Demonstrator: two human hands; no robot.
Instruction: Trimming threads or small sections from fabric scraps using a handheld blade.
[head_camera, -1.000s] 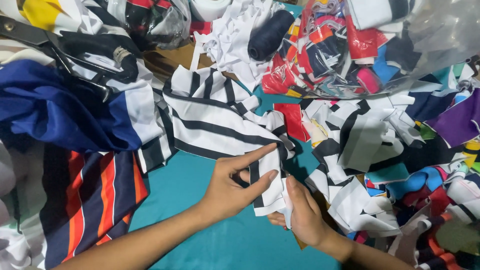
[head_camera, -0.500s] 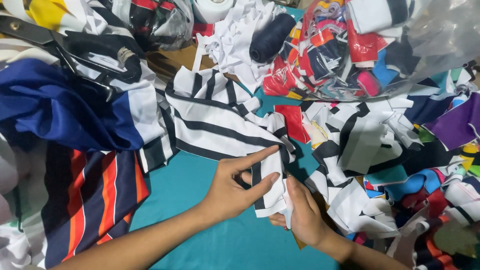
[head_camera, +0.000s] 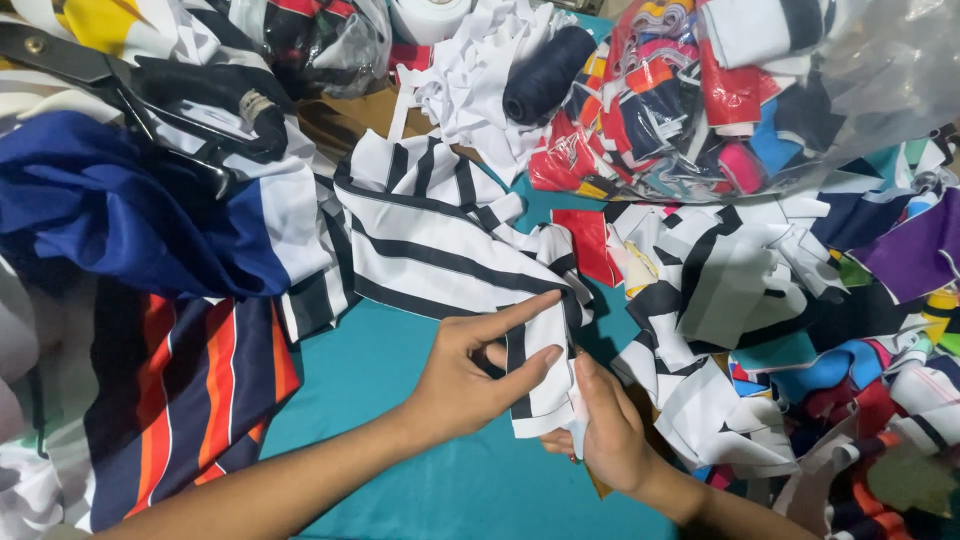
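Observation:
A white fabric piece with black stripes (head_camera: 440, 250) lies across the teal table (head_camera: 400, 480), its lower end folded down between my hands. My left hand (head_camera: 470, 375) pinches that end, thumb on the front and index finger stretched along its top edge. My right hand (head_camera: 605, 430) grips the same strip from the right side, fingers pressed against its edge. Both hands meet on the cloth near the table's middle front.
Blue, orange and navy striped cloth (head_camera: 170, 300) is heaped at left, with large black scissors (head_camera: 130, 90) on top. A clear bag of coloured scraps (head_camera: 720, 90), a dark thread spool (head_camera: 545, 75) and black-and-white offcuts (head_camera: 730, 290) crowd the right.
Both hands stay on the striped strip and have barely shifted. The fold between them looks slightly tighter.

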